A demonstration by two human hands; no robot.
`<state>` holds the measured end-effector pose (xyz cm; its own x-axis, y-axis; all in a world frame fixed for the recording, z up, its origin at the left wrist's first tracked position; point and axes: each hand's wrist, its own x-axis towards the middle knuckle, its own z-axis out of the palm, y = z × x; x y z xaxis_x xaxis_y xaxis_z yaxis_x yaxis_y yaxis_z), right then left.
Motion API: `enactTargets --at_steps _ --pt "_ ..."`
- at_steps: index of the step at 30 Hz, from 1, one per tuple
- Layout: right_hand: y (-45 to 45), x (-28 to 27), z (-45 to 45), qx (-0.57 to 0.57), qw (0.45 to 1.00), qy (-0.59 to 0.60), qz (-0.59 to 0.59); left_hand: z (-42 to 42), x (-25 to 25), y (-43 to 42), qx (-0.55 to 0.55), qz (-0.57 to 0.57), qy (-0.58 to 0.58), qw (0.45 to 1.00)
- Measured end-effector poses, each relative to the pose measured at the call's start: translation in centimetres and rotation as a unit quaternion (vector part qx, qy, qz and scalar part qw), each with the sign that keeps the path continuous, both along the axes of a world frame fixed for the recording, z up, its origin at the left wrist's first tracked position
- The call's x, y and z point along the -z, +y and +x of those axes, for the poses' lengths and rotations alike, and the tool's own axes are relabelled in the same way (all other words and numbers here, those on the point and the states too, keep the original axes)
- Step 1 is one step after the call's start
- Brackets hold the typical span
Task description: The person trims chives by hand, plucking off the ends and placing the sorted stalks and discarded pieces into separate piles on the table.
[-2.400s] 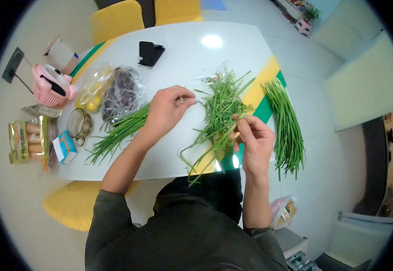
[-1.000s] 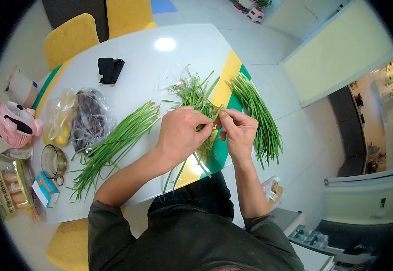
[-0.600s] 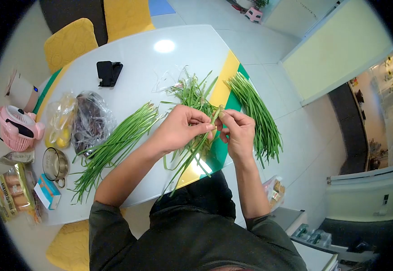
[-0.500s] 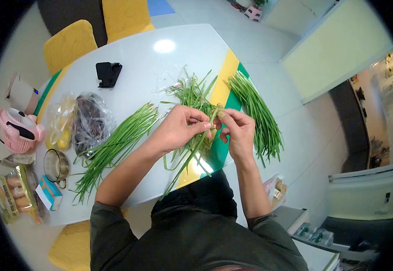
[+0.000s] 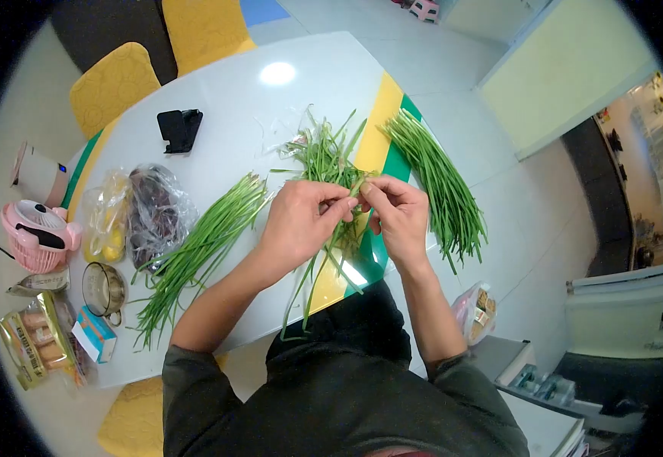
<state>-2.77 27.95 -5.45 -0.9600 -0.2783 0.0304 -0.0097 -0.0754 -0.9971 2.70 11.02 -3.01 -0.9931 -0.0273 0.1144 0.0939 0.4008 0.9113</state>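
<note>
My left hand (image 5: 299, 221) is closed, thumb and fingers pinching a garlic chive stalk (image 5: 356, 186) near its pale base. Right beside it, my right hand (image 5: 400, 221) pinches the end of the same stalk. Long green blades hang below the hands toward my lap. Just beyond them lies a loose, tangled heap of chives (image 5: 324, 152). A neat bundle of chives (image 5: 206, 240) rests to the left of my left forearm. Another aligned bundle (image 5: 442, 186) lies to the right, its leaf tips past the table edge.
On the white table (image 5: 225, 84) are a black stand (image 5: 179, 129), bagged yellow produce (image 5: 107, 221), a bag of dark produce (image 5: 156, 213), a glass cup (image 5: 103, 288), a blue-white box (image 5: 94, 333), a packaged food bag (image 5: 38, 339) and a pink fan (image 5: 38, 236). Yellow chairs (image 5: 114, 87) stand behind.
Both hands have drawn closer together on the stalk, and its base end now sits lower between the fingertips. The hanging blades have shifted slightly; the view has tilted a little.
</note>
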Motion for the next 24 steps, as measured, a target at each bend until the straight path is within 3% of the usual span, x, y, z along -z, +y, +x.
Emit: enactTargets --at_steps 4,7,13,16,22,24 --pt "0.0 0.5 -0.1 0.008 0.999 0.045 0.021 0.1 0.3 0.1 0.013 -0.052 0.050 0.997" --pt "-0.1 0.8 -0.3 0.013 0.998 0.066 0.015 0.2 0.3 0.2 0.024 -0.069 0.024 0.997" --pt "-0.2 0.0 0.0 0.007 0.999 0.022 -0.032 0.0 -1.2 -0.2 0.081 -0.008 -0.078 0.994" --pt "0.0 0.0 0.1 -0.014 0.998 -0.014 -0.064 -0.5 0.5 -0.2 0.097 0.077 -0.027 0.992" --pt "0.1 0.3 0.0 -0.058 0.979 -0.122 -0.150 -0.9 0.8 -0.6 0.175 0.221 -0.108 0.953" --pt "0.1 0.1 0.1 -0.055 0.983 -0.112 -0.135 -0.9 1.0 -0.6 0.165 0.202 -0.099 0.960"
